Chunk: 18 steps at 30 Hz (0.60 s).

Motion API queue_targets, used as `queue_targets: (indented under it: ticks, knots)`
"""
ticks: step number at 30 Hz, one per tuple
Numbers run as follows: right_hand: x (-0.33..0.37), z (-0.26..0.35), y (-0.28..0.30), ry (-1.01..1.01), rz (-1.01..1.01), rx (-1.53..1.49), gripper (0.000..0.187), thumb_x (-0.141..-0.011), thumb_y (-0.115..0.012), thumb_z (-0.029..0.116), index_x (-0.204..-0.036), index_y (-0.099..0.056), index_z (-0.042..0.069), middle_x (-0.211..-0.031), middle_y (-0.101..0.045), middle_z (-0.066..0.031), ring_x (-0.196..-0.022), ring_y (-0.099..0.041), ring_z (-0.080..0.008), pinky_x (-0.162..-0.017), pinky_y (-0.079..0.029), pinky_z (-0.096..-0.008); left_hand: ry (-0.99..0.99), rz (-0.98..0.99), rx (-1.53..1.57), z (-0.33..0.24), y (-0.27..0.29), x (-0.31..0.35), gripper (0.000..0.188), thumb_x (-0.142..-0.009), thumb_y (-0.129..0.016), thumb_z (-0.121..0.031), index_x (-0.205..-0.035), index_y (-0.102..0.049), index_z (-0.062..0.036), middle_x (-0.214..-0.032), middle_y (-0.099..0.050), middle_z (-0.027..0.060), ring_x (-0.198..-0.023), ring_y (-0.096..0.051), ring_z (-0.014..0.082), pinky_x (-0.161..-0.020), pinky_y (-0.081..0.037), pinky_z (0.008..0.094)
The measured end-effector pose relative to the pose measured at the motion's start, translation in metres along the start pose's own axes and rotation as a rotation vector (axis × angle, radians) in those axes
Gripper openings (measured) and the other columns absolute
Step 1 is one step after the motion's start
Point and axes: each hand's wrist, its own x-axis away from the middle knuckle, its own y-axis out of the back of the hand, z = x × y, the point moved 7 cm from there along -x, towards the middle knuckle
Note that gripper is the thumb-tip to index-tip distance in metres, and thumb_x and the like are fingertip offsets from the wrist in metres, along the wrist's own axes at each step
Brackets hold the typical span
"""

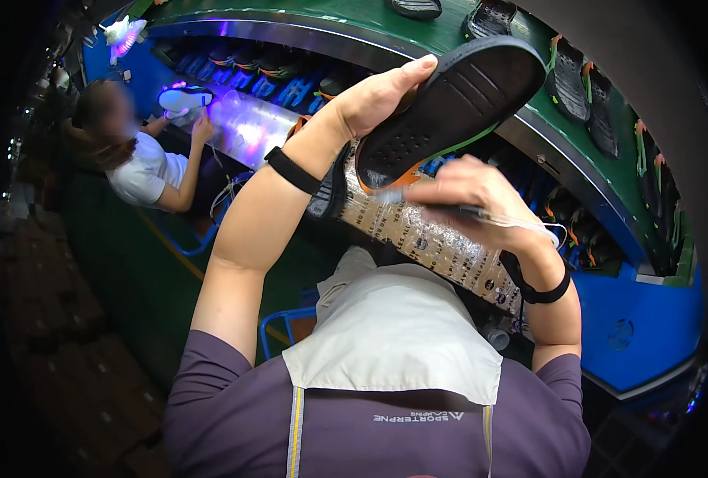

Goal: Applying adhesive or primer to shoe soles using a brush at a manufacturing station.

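Note:
My left hand [382, 99] grips a black shoe [453, 103] by its side, the thumb along its edge and the other fingers hidden behind it. The shoe is raised and tilted, its broad flat face with grooves and small holes turned to me. Orange and green trim shows along its lower edge. Close below it is my right hand [477, 195], closed around a thin dark tool [457, 210] and blurred by motion. The tool's pale tip lies near the shoe's orange end, but I cannot tell whether they touch. A thin white cord [521, 225] runs by my right wrist.
Beneath my hands lies a work surface [442, 255] covered in printed brown tape. A green conveyor [354, 17] with several black shoes curves behind, above a shelf of shoes. At left a seated person [143, 159] holds a pale shoe [185, 99]. A blue stool frame [286, 319] stands below.

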Motion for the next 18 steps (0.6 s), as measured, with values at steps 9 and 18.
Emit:
queue_targets:
  ticks: [9,18]
  knots:
    - [0.011,-0.017,-0.001,-0.019,-0.060,-0.035,0.032,-0.083,-0.085,0.012,-0.114,-0.080,0.008,-0.086,-0.069,-0.0091,-0.081,-0.064,-0.0263,-0.079,-0.049,-0.0399,-0.171,-0.122,0.051,0.042,0.064,0.009,0.074,-0.114,-0.022,-0.059,-0.146,-0.059,-0.0031,-0.125,-0.074,0.0077,-0.108,-0.072,0.0160,-0.096,-0.059,0.0325]
    - [0.102,-0.119,-0.042,-0.649,-0.617,-0.436,0.020,-0.092,-0.072,0.008,-0.110,-0.077,0.001,-0.089,-0.074,-0.0021,-0.081,-0.064,-0.0083,-0.074,-0.051,-0.0250,0.068,-0.439,0.926,0.241,0.125,0.155,0.090,-0.100,-0.033,-0.079,-0.161,-0.042,-0.0124,-0.163,-0.044,0.0203,-0.150,-0.040,0.0501,-0.115,-0.025,0.0811]
